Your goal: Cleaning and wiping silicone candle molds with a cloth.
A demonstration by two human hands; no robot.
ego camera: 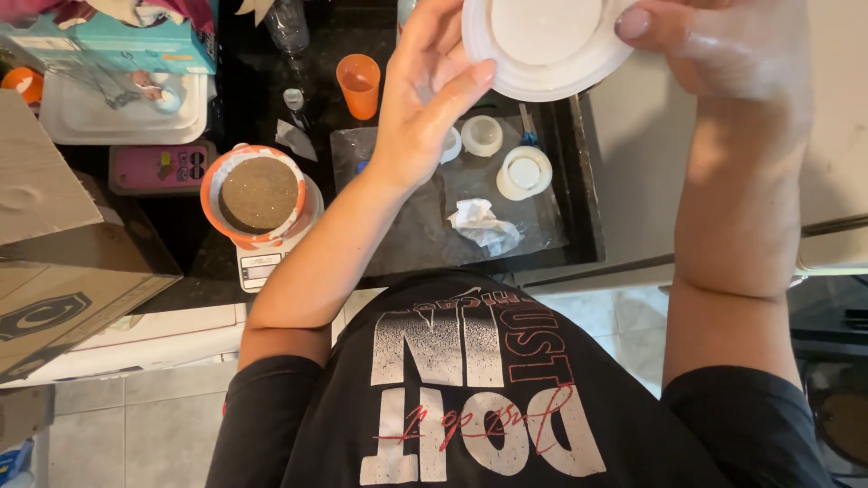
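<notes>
Both my hands hold a round white silicone mould (542, 50) raised at the top of the view, with a pale cast disc inside it. My left hand (425, 86) grips its left rim with fingers curled under. My right hand (723, 45) pinches the right rim, thumb on top. Below them on the dark counter lies a clear plastic sheet (425, 226) with a small round white mould (524, 172), a smaller translucent mould (482, 136) and a crumpled white tissue (484, 226).
An orange-rimmed bowl of brownish powder (258, 194) stands on a small white scale (262, 267). An orange cup (360, 86), a pink device (158, 167), a white tray (117, 113) and a cardboard box (54, 253) lie to the left. A white appliance (832, 136) is at right.
</notes>
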